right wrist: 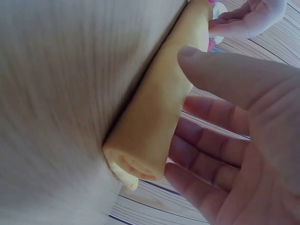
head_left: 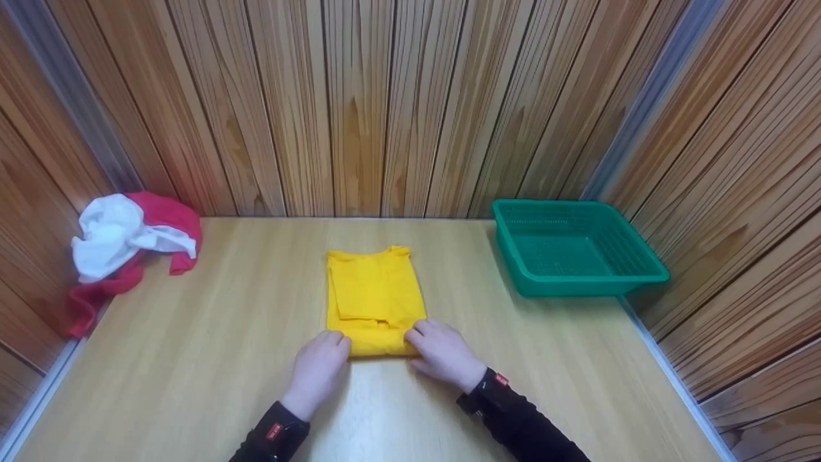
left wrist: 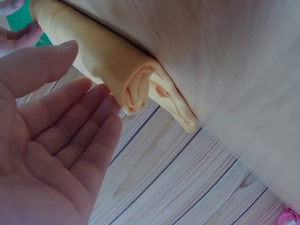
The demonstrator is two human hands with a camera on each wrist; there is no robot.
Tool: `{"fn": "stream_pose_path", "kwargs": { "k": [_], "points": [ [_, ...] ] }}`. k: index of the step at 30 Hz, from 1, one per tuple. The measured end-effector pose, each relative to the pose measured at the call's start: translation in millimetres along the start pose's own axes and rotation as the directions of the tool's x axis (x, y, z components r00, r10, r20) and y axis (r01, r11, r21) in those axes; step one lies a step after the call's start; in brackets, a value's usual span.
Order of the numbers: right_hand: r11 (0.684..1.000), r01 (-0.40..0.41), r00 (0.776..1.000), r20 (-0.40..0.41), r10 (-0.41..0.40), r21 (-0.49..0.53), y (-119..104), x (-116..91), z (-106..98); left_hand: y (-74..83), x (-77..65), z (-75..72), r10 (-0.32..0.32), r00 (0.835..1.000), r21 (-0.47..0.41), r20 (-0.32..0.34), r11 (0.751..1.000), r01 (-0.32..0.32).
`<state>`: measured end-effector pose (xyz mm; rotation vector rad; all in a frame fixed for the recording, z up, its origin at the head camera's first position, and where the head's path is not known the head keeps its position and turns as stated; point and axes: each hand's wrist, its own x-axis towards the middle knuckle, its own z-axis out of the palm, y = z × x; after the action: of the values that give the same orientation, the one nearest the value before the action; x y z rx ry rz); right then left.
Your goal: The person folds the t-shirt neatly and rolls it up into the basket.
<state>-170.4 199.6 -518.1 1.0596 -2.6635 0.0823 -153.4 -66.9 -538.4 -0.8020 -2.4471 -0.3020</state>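
Note:
A yellow shirt [head_left: 401, 282], folded into a narrow panel, lies flat on the table with its near end turned into a roll [head_left: 380, 343]. My left hand [head_left: 318, 367] is at the left end of that roll. In the left wrist view its fingertips touch the rolled cloth [left wrist: 105, 51], while the thumb stands apart from it. At the opposite end, my right hand [head_left: 447, 356] has its fingers against the roll. The right wrist view shows those fingers loosely extended along the rolled cloth [right wrist: 147, 112], the thumb over its upper side. Spiral layers show at both ends.
A green plastic basket [head_left: 593, 280] stands at the back right of the wooden table [head_left: 256, 289]. Crumpled white cloth [head_left: 109, 234] and red cloth [head_left: 170, 215] lie heaped in the back left corner. Wood-panelled walls [head_left: 359, 115] enclose the back and sides.

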Motion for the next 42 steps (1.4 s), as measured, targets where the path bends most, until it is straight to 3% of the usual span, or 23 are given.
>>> {"fn": "stream_pose_path", "kwargs": {
  "k": [5, 14, 21, 32, 42],
  "points": [
    [0.999, -0.031, 0.999, 0.030, 0.032, -0.026, 1, 3, 5, -1.4, 4.2, 4.1, -0.020, 0.998, 0.010, 0.059, 1.000, 0.020],
    [0.996, -0.046, 0.997, 0.063, 0.050, -0.074, 5, 13, 12, -8.6, 9.8, 10.8, -0.007, 0.999, 0.006, 0.041, 1.000, 0.007],
    [0.997, -0.053, 0.997, 0.051, 0.056, -0.048, 8, 17, 13, -13.2, 15.8, 13.0, -0.042, 0.996, -0.008, 0.076, 0.999, 0.043],
    [0.998, -0.055, 0.997, 0.044, 0.056, -0.011, 7, 17, 9, -15.1, 21.0, 14.4, -0.076, 0.995, -0.043, 0.066, 0.996, 0.079],
    [0.999, 0.004, 0.996, 0.091, -0.008, 0.042, 8, 10, 3, -14.7, 12.8, 8.3, -0.096, 0.992, -0.121, 0.086, 0.987, 0.106]
  ]
}}
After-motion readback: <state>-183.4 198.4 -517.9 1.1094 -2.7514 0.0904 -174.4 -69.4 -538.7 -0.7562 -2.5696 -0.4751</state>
